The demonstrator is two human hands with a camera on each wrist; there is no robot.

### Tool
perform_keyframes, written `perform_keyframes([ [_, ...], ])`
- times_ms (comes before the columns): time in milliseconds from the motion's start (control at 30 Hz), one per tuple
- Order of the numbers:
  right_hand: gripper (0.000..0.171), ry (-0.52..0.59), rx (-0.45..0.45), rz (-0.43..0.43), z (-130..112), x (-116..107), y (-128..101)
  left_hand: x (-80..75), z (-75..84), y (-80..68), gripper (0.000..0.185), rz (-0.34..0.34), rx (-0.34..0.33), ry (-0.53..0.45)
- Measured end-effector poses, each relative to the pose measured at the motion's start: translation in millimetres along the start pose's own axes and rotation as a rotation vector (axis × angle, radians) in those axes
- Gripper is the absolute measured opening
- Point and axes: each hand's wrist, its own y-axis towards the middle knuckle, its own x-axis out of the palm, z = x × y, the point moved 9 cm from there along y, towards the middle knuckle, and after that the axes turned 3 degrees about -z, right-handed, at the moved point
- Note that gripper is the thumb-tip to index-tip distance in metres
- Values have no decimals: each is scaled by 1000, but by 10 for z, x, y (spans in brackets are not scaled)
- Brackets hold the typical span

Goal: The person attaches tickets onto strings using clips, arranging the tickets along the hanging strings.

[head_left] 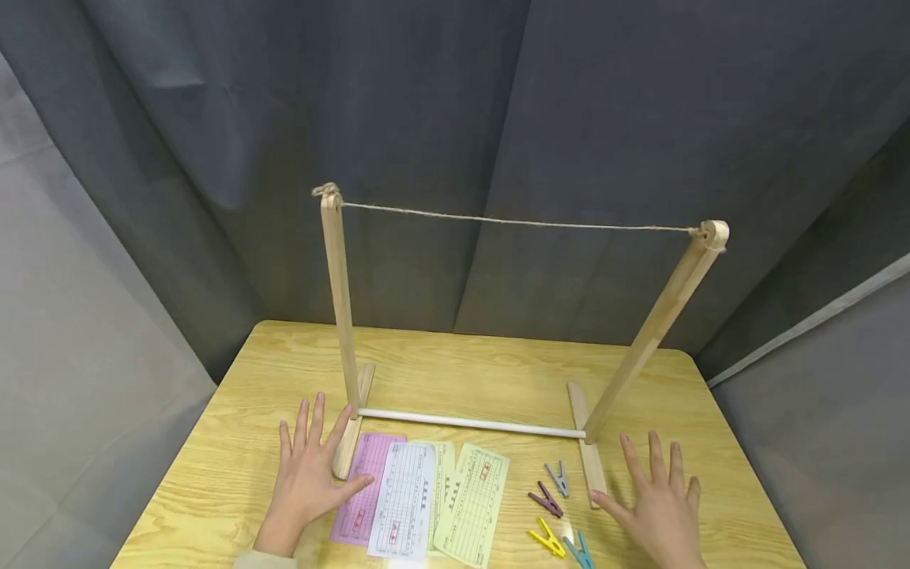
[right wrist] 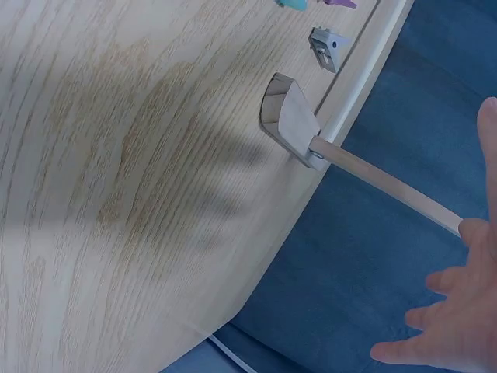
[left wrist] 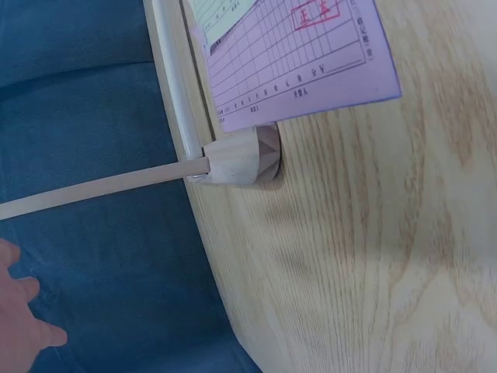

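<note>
Hands — left hand (head_left: 307, 472), right hand (head_left: 657, 499) — lie flat, fingers spread; only the head view shows the twine (head_left: 512, 221).

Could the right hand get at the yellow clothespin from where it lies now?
Probably yes. The right hand rests flat and open on the table, holding nothing. The yellow clothespin lies just to its left, with only the blue pin lying near that path.

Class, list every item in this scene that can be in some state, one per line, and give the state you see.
left hand: open, fingers spread, flat on the table, thumb at the purple slip
right hand: open, fingers spread, empty
string: taut between the posts, nothing hung on it
wooden frame: upright on the table
paper slips: flat, overlapping
four clothespins: loose on the table, unclipped
</note>
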Motion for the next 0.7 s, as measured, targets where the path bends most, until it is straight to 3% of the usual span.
perform_keyframes([
  [433, 98, -35, -5, 17, -40, -14, 39, -3, 56, 19, 104, 26, 32, -34],
  [700, 91, 2, -68, 152, -130, -135, 82, 13, 218, 66, 101, 45, 95, -85],
])
